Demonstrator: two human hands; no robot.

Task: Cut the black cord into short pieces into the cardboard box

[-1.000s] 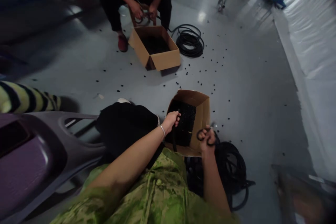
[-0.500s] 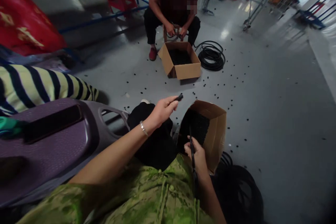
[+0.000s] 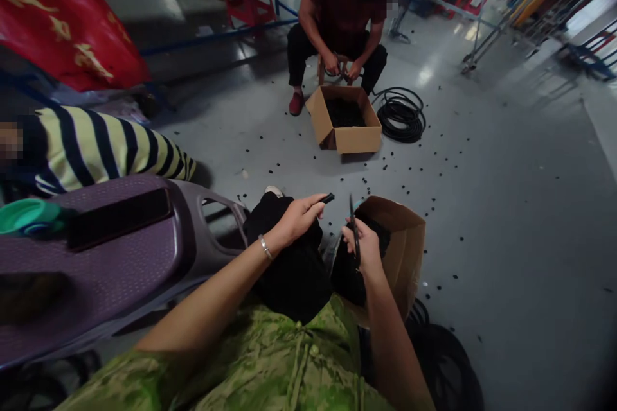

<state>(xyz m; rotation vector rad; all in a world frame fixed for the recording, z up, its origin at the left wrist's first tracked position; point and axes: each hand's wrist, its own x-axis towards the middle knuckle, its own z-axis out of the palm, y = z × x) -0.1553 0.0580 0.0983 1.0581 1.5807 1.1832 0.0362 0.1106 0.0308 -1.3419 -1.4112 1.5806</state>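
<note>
My left hand (image 3: 303, 217) is closed on a short black piece (image 3: 328, 198), whose end sticks out past the fingertips over my lap. In my right hand (image 3: 365, 245) is a slim, dark, pointed tool (image 3: 353, 221), its tip upward; its exact kind is hard to make out. That hand is over an open cardboard box (image 3: 409, 245) beside my knee, which holds a heap of black pieces (image 3: 349, 276). The two hands are apart, with a small gap between the black piece and the tool.
Ahead, a seated person (image 3: 332, 6) works over a second cardboard box (image 3: 357, 140), with coiled black tubing (image 3: 402, 114) alongside. A purple plastic stool (image 3: 130, 276) at left bears a phone-like dark object and a green item. Small black bits dot the floor (image 3: 520, 218).
My right hand has moved up and forward with the tool, nearer my left hand. My left hand still holds the black piece. The surroundings have shifted right in view.
</note>
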